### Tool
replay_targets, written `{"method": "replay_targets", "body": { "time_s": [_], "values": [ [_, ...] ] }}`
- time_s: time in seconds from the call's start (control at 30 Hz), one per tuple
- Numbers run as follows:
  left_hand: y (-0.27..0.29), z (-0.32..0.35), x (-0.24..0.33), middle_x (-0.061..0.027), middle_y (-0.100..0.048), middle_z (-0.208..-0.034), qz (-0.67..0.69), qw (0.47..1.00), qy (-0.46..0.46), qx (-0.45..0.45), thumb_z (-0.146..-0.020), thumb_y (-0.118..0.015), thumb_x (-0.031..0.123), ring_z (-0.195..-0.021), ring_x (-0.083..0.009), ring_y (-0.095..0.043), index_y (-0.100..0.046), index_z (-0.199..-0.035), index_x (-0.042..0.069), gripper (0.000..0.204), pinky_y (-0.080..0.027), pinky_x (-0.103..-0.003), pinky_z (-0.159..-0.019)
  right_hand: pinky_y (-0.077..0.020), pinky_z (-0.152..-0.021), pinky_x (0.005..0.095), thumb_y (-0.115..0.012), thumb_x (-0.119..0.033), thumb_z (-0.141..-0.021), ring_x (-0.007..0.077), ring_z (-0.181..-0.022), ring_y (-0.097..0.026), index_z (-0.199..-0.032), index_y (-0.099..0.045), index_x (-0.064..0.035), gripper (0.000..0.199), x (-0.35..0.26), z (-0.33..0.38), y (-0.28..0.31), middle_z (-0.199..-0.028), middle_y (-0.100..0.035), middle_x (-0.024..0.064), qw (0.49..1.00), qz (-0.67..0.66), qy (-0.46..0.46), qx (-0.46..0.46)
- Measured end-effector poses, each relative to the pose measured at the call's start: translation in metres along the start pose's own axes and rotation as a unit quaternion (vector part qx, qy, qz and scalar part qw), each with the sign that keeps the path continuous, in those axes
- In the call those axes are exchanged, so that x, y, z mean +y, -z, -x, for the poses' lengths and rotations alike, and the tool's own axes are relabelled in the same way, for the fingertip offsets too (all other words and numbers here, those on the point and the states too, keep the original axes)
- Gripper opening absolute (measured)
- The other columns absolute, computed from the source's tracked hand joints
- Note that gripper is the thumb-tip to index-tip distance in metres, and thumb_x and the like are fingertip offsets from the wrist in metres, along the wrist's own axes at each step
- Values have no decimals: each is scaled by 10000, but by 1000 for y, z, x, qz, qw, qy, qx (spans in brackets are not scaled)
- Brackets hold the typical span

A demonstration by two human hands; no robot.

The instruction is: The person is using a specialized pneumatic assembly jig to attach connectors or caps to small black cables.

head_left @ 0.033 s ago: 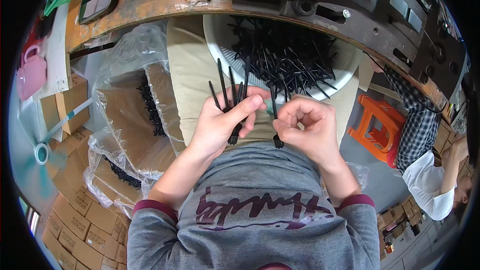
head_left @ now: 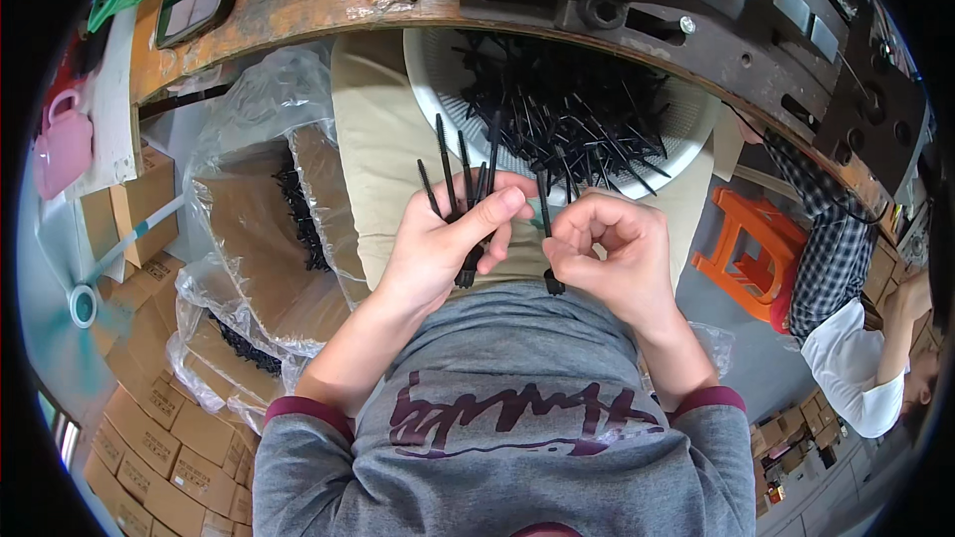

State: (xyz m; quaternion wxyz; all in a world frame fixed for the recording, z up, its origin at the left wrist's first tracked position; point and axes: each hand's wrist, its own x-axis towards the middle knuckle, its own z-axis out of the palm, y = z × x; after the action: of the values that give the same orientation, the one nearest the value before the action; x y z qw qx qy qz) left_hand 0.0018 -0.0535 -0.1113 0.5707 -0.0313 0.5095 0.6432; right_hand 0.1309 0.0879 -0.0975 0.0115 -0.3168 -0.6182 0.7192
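Observation:
Several slim black sticks with thicker knobbed lower ends [head_left: 465,275] fan upward from my left hand [head_left: 438,239], which is closed around them, thumb pressed across. Close by on the right, my right hand [head_left: 609,244] pinches a single black stick [head_left: 545,219] between thumb and fingers, its knobbed end hanging down. The sticks in the two hands are apart. Just beyond my hands, a white plastic basket [head_left: 426,89] rests at my lap, heaped with many loose black sticks [head_left: 567,109]. The far part of the basket is hidden under the table edge.
A wooden workbench [head_left: 328,0] with metal machine parts [head_left: 637,15] spans the far side. At left stand plastic-lined boxes [head_left: 269,229] holding black pieces, stacked cartons [head_left: 149,438] and a fan [head_left: 85,306]. An orange stool [head_left: 741,254] and another person [head_left: 846,358] are at right.
The sticks in my left hand have tilted very slightly to the right. My right hand and its stick look the same.

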Motion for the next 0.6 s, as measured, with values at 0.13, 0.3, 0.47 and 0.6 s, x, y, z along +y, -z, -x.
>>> {"method": "replay_targets", "body": {
  "time_s": [0.13, 0.3, 0.47, 0.6],
  "values": [
    [-5, -2, -2, -20, -633, -740, -7, 1000, 12, -19, -933, -692, 193, -549, -53, -523, -662, -1069, -14, 250, -390, -206, -456, -394, -494, 180, -759, 23, -716, 3, -548, -498, -725, -644, -3, 118, -4, 3, -1, -699, -591, -16, 998, 55, 20, 19],
    [-8, -11, -8, -30, -647, -790, -39, 999, 13, -22, -974, -631, 254, -612, -52, -542, -642, -982, 20, 234, -398, -202, -473, -376, -483, 184, -775, -4, -739, 12, -525, -478, -796, -691, 0, 102, 5, 7, 1, -709, -601, -2, 991, 105, 67, 54],
    [-1, -52, -18, -42, -675, -866, -43, 996, -42, 60, -1018, -538, 348, -720, -90, -597, -567, -1071, 89, 266, -443, -223, -605, -356, -475, 190, -789, -43, -772, 22, -510, -455, -908, -720, -17, 154, 27, 16, 15, -705, -599, -1, 957, 191, 121, 183],
    [-5, -95, -23, -191, -600, -1282, -143, 983, -105, 36, -959, -642, 338, -1264, -280, -525, -430, -1385, -18, 594, -390, -370, -1063, -486, -785, 346, -765, -57, -726, 246, -909, -601, -1128, -651, -20, 420, 53, 11, 38, -1024, -639, 93, 815, 447, 267, 255]
  ]
}}
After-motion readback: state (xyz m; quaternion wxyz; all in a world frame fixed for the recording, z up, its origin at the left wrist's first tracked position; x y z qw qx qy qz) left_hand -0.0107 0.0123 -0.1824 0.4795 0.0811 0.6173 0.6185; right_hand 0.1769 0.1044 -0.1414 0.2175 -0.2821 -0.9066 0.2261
